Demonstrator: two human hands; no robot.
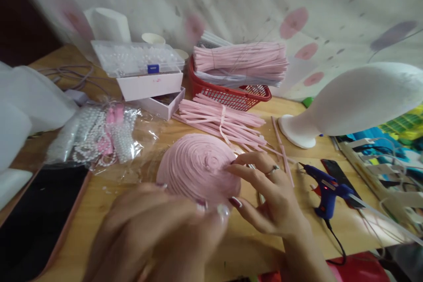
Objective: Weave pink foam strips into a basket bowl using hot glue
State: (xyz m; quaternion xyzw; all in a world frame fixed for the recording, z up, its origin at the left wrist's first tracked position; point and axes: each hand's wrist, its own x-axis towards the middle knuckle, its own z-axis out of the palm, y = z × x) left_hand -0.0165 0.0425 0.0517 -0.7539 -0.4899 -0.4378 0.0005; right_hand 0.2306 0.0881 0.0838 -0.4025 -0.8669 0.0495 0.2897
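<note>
A pink dome coiled in a spiral from fuzzy stems point(194, 165) sits on the table before me. At its right edge, my right hand point(269, 196) grips the rim between thumb and fingers; a ring shows on one finger. My left hand point(155, 229) is blurred in the foreground, its fingers curled at the dome's near edge with the thumb close to them. It hides that part of the dome. Just behind lies a tied bundle of pink pipe cleaners point(218, 119), with a few loose stems point(282, 150) to the right.
To the right are a blue glue gun point(327, 189) with a lit red light, a dark phone point(342, 180) and a white mannequin head point(363, 101). A red basket point(228, 94) holds more stems. Bagged beads point(105, 134), a bead box point(139, 59) and a dark tablet point(42, 216) occupy the left.
</note>
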